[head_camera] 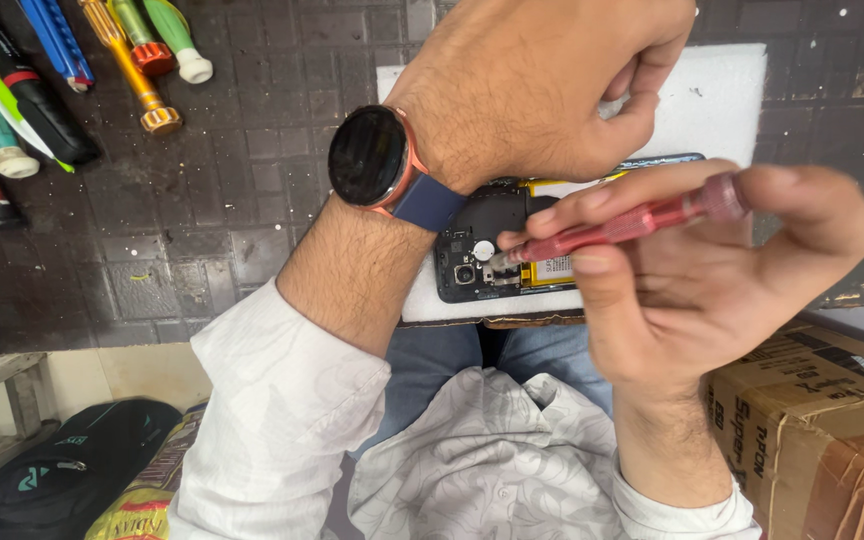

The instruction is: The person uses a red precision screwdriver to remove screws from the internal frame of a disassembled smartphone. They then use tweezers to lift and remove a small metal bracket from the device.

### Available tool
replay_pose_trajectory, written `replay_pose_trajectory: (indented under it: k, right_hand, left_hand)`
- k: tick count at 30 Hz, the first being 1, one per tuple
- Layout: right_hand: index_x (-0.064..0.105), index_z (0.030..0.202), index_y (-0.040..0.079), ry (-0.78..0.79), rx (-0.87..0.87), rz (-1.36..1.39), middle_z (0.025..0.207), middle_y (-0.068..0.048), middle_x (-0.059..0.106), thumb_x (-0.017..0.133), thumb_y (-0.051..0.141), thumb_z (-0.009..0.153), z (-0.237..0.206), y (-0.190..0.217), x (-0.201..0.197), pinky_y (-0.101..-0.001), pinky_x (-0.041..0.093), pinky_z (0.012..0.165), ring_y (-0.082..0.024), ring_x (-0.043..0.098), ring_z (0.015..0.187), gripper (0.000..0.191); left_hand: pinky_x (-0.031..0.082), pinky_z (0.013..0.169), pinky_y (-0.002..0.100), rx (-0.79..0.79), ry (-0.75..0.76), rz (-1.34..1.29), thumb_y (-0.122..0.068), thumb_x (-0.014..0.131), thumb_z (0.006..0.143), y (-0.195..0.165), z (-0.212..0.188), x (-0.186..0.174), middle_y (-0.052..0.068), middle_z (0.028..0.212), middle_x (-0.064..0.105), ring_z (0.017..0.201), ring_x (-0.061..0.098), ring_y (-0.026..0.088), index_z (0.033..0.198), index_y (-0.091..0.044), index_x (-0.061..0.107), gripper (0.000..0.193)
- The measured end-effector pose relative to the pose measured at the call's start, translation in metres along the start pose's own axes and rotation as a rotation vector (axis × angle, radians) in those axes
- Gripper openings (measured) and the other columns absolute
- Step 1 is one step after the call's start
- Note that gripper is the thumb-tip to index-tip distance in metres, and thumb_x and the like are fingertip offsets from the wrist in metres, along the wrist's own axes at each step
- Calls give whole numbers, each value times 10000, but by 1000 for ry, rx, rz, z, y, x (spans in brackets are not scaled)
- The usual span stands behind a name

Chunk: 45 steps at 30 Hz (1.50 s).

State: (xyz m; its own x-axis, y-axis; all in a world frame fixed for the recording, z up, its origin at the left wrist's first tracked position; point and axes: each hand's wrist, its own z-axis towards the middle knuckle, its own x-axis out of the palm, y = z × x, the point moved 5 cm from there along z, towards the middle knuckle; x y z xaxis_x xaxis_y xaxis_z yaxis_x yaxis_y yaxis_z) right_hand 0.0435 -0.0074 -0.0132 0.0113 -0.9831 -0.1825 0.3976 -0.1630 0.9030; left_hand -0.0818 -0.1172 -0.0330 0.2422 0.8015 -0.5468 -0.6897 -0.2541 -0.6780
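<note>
several spare screwdrivers lying idle at far left on the dark mat. steadying the opened phone on the white foam pad with the left hand, fingers curled against its edge. pinching the red screwdriver in the right hand, tip seated near the camera; probably mid-screw, next needing straight, gentle turning.

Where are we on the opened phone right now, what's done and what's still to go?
Done: the phone lies back-off on the white foam pad, battery and camera exposed. In hand: the right hand holds the red screwdriver, tip near the camera end, while the left hand steadies the phone. Left: the inner black cover looks still in place.
</note>
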Motion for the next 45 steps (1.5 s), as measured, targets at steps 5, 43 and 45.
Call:
replay_pose_trajectory:
  k: [5,43,45]
  right_hand:
    - [215,1456,130,-355,246,280,1084,-165,620,673,-33,1011,-13,-8,-22,-487,723,778,-266,738,856,659]
    - [465,1333,-80,-516,246,-18,1266,-124,492,581,-177,1179,-64,-46,-120,-416,679,941,-171,622,1025,216]
    - [468,1327,-76,-516,232,-18,1290,-119,483,587,-169,1177,-65,-46,-120,-418,681,932,-171,624,1024,213]
  left_hand:
    - [480,506,417,40,-8,26,-143,716,811,-2,1,1,41,709,641,602,648,268,866,-99,629,112]
    - [464,508,349,72,27,46,-122,746,846,-4,8,12,-3,702,606,580,617,180,871,-114,625,123]
    - [462,509,348,75,25,45,-123,746,851,-5,8,11,-4,708,605,586,619,177,878,-116,624,125]
